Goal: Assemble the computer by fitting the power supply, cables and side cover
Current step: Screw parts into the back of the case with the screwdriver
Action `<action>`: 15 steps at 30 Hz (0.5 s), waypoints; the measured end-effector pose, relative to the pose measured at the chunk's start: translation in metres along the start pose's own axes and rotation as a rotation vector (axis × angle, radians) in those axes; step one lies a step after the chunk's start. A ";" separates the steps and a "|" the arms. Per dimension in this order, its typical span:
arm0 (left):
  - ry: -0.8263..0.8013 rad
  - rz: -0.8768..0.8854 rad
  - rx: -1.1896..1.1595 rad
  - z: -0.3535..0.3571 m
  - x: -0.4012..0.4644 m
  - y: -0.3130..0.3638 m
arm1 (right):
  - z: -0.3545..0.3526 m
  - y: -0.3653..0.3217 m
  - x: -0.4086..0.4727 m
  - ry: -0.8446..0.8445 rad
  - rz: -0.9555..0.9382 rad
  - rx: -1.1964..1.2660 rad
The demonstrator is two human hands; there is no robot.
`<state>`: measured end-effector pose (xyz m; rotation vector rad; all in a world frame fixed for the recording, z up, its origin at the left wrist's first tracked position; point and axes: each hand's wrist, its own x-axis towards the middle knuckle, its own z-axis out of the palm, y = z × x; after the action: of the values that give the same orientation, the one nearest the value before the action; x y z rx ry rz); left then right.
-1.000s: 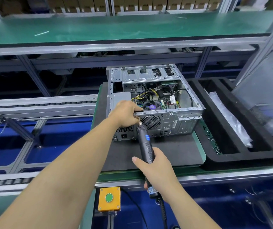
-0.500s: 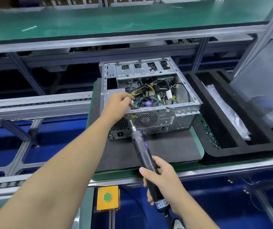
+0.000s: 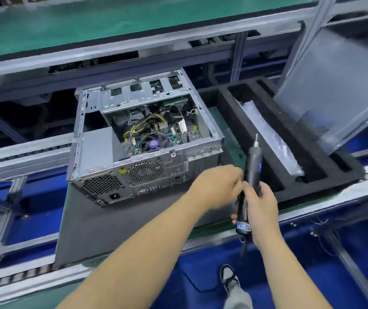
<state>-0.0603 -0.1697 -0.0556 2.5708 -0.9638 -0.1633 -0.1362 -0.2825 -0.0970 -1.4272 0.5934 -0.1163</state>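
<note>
2 hands meet at the electric screwdriver (image 3: 248, 186), which stands nearly upright with its bit pointing up and away, off to the right of the computer case (image 3: 142, 141). The right hand (image 3: 260, 204) wraps its fingers round the lower barrel; the left hand (image 3: 218, 186) is bunched against the same barrel at mid-height, but blur hides whether it pinches the tool, a screw, or nothing. The case lies open side up on the dark mat (image 3: 102, 221) of the tabletop, its rear panel with the fan grille (image 3: 144, 171) facing the person, and the power supply (image 3: 99, 148) sits in the near-left corner. So the work lies to the left of and beyond both hands, with the left hand the nearer one. The driver's long axis runs roughly along the line of sight, so the bit would likely need tipping down and leftward to meet the rear panel. The side cover (image 3: 334, 85) leans at the right, well apart from the case, above the black foam tray (image 3: 267, 175).
</note>
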 end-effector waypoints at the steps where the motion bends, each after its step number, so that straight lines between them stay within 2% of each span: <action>1: -0.045 0.000 0.002 0.012 0.012 0.004 | -0.011 0.003 0.014 0.014 0.003 -0.012; 4: -0.181 0.017 0.109 0.045 0.052 0.015 | -0.040 0.008 0.053 0.042 -0.025 -0.081; 8: -0.388 -0.010 0.370 0.080 0.112 0.020 | -0.069 0.005 0.098 -0.028 0.020 -0.116; 11: -0.425 -0.158 0.419 0.089 0.154 0.001 | -0.084 0.001 0.121 -0.078 0.097 -0.055; 15: -0.391 -0.419 0.261 0.091 0.194 -0.031 | -0.095 -0.009 0.138 -0.141 0.051 -0.012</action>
<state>0.0834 -0.3036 -0.1458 3.0257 -0.5780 -0.7206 -0.0591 -0.4271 -0.1348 -1.4179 0.5138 0.0282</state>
